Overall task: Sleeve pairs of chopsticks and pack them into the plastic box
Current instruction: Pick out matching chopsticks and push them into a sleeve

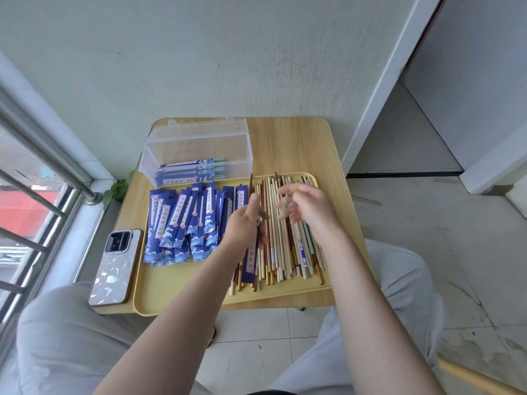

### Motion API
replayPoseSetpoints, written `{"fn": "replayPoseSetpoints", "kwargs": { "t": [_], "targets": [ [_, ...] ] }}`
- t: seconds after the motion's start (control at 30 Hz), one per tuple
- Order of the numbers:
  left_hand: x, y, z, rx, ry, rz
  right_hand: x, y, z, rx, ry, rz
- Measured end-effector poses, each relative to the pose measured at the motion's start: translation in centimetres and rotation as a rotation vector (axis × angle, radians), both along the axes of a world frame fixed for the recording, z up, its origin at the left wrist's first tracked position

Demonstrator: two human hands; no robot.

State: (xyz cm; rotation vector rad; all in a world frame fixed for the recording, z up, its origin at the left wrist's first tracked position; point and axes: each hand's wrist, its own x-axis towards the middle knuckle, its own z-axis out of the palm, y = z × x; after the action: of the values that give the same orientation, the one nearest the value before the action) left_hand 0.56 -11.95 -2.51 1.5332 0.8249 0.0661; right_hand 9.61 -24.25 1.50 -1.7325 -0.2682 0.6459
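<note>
While the left hand [242, 226] pinches a dark chopstick [251, 192] and the right hand [308, 209] grips a pale one over the yellow tray's [182, 297] right half, they look light, stiff, slippery (best held mid-shaft), the plastic box [196, 155] waiting beyond the tray's far-left corner.

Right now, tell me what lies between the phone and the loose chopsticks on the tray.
In the head view, a spread of blue paper sleeves lies on the yellow tray, between the phone and the loose chopsticks.
</note>
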Motion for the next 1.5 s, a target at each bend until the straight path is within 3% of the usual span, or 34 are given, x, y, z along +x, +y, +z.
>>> {"fn": "replayPoseSetpoints", "kwargs": {
  "t": [0.13, 0.27, 0.4, 0.6, 0.77, 1.07, 1.27, 1.4, 1.5],
  "targets": [
    [-0.6, 0.4, 0.9, -0.214, -0.044, 0.058, -0.4, 1.1, 0.9, 0.115, -0.054, 0.006],
    [-1.4, 1.2, 1.2, -0.329, -0.034, 0.036, -0.2, 1.8, 0.8, 0.148, -0.208, -0.168],
    [-1.9, 1.6, 1.3, -0.299, -0.001, -0.088, 0.0, 2.6, 0.6, 0.165, -0.225, -0.28],
    [-1.9, 1.2, 1.6, -0.228, -0.018, -0.227, -0.7, 3.1, 0.9, 0.105, -0.236, -0.187],
    [-1.7, 0.9, 1.7, -0.187, -0.033, -0.213, -0.9, 2.5, 1.3, 0.001, -0.231, 0.014],
    [-0.7, 0.1, 2.1, -0.192, -0.002, -0.215, -1.4, 1.9, 1.4, 0.007, -0.189, 0.052],
    [-0.6, 0.2, 1.9, -0.259, -0.041, -0.137, -1.6, 1.5, 1.6, -0.246, -0.334, 0.259],
    [-0.6, 0.3, 1.4, -0.286, -0.056, -0.124, -1.2, 1.5, 1.8, -0.125, -0.377, 0.15],
    [-0.4, 0.4, 1.3, -0.302, -0.08, -0.114, -1.4, 1.8, 1.9, -0.19, -0.447, 0.235]
  ]
}}
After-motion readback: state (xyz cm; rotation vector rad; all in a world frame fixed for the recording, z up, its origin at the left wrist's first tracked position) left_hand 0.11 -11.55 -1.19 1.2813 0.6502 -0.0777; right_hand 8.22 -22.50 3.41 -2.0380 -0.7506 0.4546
